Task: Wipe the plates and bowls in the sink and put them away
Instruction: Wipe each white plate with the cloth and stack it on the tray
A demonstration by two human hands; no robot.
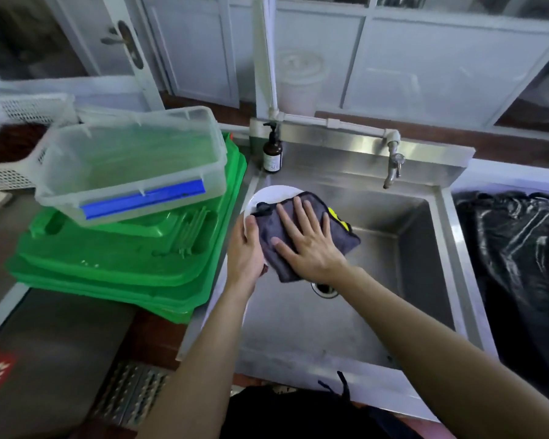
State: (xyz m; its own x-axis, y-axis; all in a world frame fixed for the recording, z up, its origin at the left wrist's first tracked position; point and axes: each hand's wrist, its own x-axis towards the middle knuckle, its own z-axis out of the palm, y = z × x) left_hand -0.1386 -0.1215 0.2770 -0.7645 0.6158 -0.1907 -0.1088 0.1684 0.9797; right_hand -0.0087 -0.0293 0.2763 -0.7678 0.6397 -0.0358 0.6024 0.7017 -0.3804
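Wiping in progress: white plate (pixel 268 194) held over the left side of the stainless sink (pixel 346 318), not yet put away. Left hand (pixel 246 251) grips the plate's near-left rim, thumb curled over the edge. Right hand (pixel 305 240) lies flat, fingers spread, pressing a dark grey cloth (pixel 346 240) against the plate face; the cloth covers most of the plate and hangs past its right edge. A yellow patch shows at the cloth's far side, can't tell what it is.

Status, as a judgement: mid-wipe on this one plate. Basin around the drain (pixel 325 288) shows no other plates or bowls, so this could be the last item, but whatever sits under the hands and cloth is hidden. Can't tell how many are already done.

Left to do: finish the wipe, then stow. Likely destination is the stack just left of the sink: clear plastic bin (pixel 133 163) on top of green trays (pixel 114 258). No dishes visible in the bin from here; contents blurred.
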